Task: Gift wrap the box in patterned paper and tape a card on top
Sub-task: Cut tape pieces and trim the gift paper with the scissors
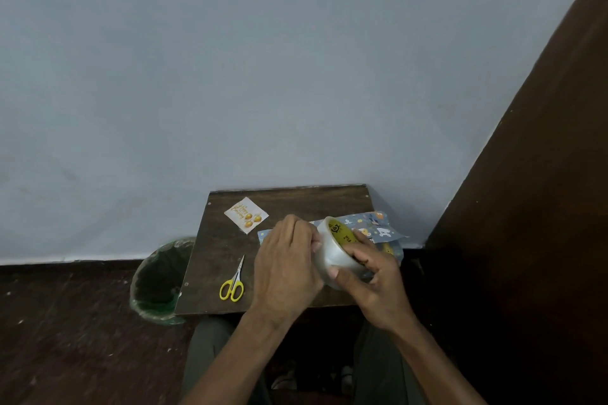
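A roll of clear tape (329,255) with a yellow-printed core is held above the small dark wooden table (289,199). My right hand (368,276) grips the roll, fingers inside its core and thumb on the outer face. My left hand (286,260) has its fingertips pinched at the roll's left rim. Behind the hands lies blue patterned wrapping paper (378,227) with cartoon figures; the box itself is hidden. A white birthday card (246,214) with gold balloons lies at the table's far left.
Yellow-handled scissors (233,283) lie shut on the table's near left. A green bin (158,283) stands on the floor left of the table. A grey-blue wall rises behind, and a dark wooden panel (526,207) closes the right side.
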